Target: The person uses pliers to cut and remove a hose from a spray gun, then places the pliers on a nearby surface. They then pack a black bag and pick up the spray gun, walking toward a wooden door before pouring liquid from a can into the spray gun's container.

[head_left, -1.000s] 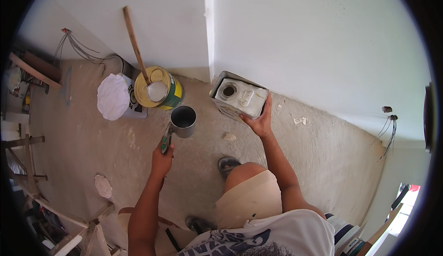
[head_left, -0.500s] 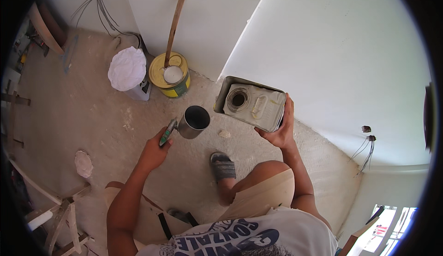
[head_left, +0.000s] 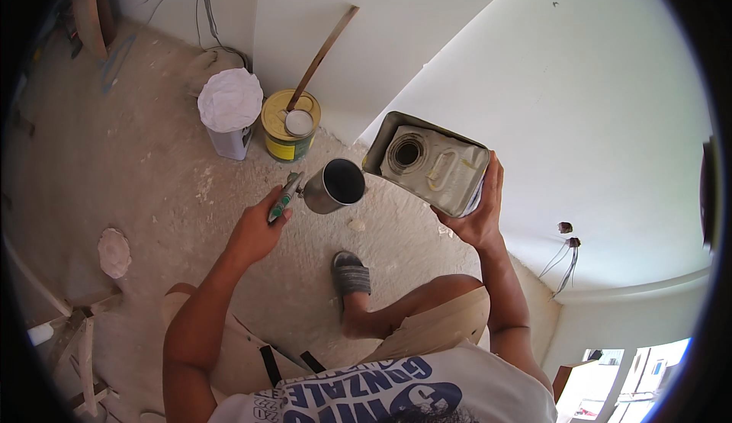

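My left hand (head_left: 258,228) is closed round a grey-and-green handle (head_left: 284,200). Its far end meets the side of a round, open-topped metal cup (head_left: 324,194), which is held up off the floor; how they are joined cannot be made out. The cup's inside looks dark. My right hand (head_left: 480,213) grips one end of a rectangular metal can (head_left: 450,165) with a raised rim and a round opening in its top. The can is tilted, its left corner close to the cup's rim. No liquid shows between them.
A yellow-and-green bucket (head_left: 288,148) with a wooden stick (head_left: 324,57) stands by the wall, beside a container topped with white sheeting (head_left: 231,102). Loose wires (head_left: 568,259) stick out of the right wall. Wooden framing (head_left: 85,362) lies at lower left. A pale patch (head_left: 114,253) marks the floor.
The cup has moved right, closer to the can's left corner. Both hands keep their holds. The whole view has shifted a little.
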Demonstrator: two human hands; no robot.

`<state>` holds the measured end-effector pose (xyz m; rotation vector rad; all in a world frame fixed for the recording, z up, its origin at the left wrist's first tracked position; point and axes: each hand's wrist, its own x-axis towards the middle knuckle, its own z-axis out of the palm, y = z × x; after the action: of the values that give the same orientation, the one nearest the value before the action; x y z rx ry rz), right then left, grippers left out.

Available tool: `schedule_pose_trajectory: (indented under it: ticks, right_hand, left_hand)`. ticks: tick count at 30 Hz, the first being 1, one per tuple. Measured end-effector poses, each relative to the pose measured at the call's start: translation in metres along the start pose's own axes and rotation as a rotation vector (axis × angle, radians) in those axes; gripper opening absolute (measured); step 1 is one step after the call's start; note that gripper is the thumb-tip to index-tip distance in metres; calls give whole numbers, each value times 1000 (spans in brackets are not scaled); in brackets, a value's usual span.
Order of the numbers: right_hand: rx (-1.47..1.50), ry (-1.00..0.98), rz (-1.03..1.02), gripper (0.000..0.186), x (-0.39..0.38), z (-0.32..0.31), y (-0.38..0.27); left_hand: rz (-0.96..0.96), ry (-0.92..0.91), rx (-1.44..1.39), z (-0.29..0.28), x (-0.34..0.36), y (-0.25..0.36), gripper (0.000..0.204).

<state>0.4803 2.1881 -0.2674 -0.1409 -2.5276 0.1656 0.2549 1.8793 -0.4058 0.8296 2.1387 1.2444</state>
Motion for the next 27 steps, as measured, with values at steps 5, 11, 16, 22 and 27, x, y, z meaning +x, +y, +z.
schedule_pose_trajectory:
  ticks: [5,11,16,22,27]
  right_hand:
    - [-48,-47,-54,127,22,-12,-30]
    - [-95,-62,-54,129,29,-13,-51]
    - [-111,-70,-55,130,28,-6,-60]
    - [-129,-88,-103,131,22,-3,-57]
    - [-131,-87,-103,129,20,-3,-58]
  left_hand:
    - [-18,25,-8,-13,-6,-1,55]
    - [-63,17,-21,-23,-9,5,55]
    - [-8,71,2,-24,-12,-9,55]
    - [-13,79,-2,-27,-14,-10,55]
    - [-28,70,4,-27,-14,-9,55]
